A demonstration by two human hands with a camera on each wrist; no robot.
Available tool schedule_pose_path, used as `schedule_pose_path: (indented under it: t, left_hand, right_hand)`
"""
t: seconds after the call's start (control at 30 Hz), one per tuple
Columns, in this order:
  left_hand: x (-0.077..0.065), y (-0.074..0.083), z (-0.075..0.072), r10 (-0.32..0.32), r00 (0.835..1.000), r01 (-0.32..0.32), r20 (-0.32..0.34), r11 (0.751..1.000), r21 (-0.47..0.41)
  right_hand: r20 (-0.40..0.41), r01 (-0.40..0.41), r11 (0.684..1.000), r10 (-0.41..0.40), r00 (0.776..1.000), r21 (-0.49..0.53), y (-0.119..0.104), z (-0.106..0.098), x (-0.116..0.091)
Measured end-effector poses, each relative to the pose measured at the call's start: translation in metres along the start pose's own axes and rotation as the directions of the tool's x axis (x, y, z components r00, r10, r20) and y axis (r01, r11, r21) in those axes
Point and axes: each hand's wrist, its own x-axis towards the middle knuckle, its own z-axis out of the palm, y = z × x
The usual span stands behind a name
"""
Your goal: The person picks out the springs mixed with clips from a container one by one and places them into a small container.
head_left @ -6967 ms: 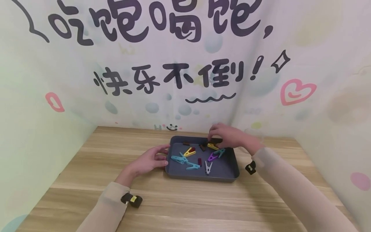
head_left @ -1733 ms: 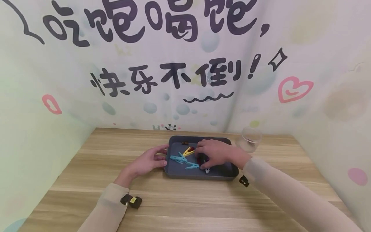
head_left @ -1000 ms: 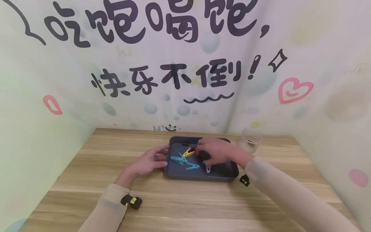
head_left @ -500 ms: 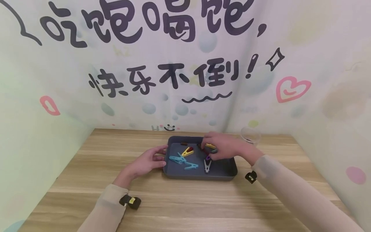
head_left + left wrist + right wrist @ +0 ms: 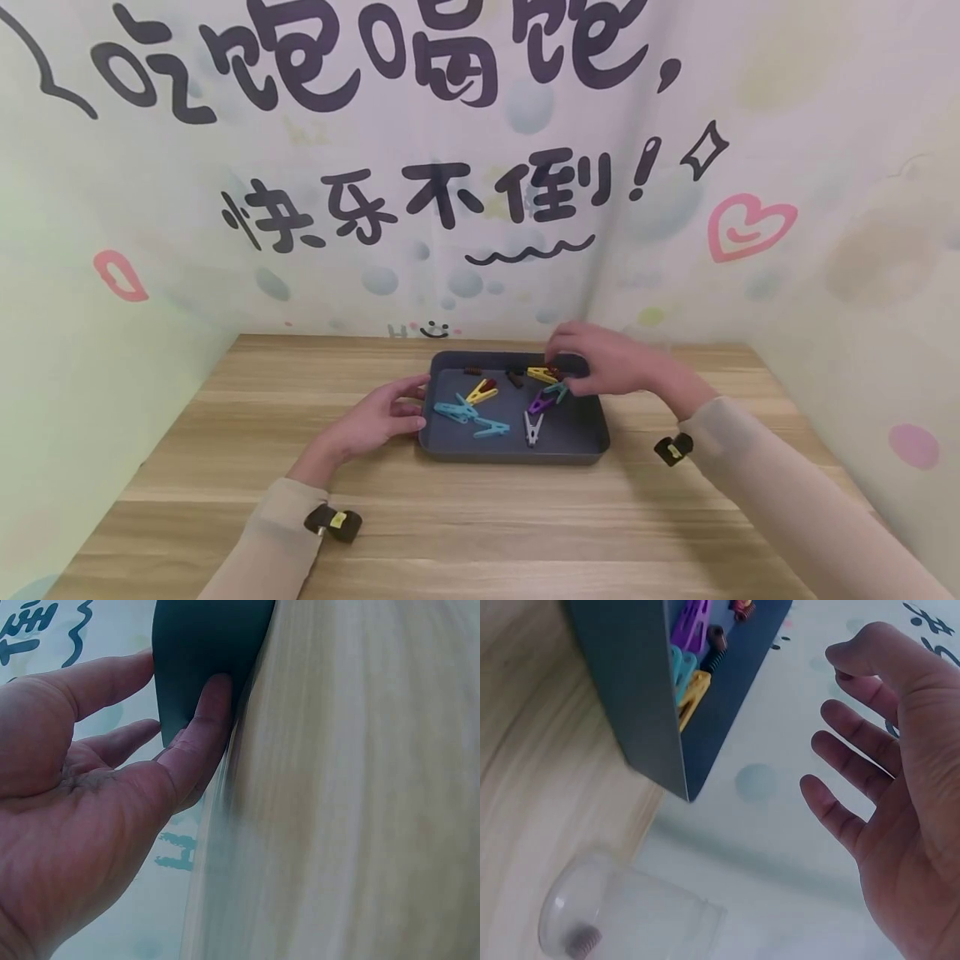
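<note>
Grey tray, with left hand, fingers spread, touching its left end; right hand pinching dark red spring above its far right part; clothespins inside; clear jar off its right end.

Dark grey tray: light-blue pegs towards its left edge, grey peg near its front edge, yellow peg near its back edge; brown wood-grain table
</note>
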Motion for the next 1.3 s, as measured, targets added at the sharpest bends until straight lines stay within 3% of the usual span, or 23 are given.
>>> schedule_pose_path:
  t: [0.77,1.3]
  left_hand:
    - [-0.001,0.000,0.000,0.002,1.000,-0.002,0.004,1.000,0.002]
    - [0.000,0.001,0.002,0.008,1.000,-0.008,0.007,1.000,0.003]
  right_hand:
    - [-0.109,-0.188,0.982,0.188,0.976,0.008,0.045,-0.029,-0.061]
    - [-0.108,-0.268,0.963,0.268,0.957,0.010,0.081,-0.039,-0.087]
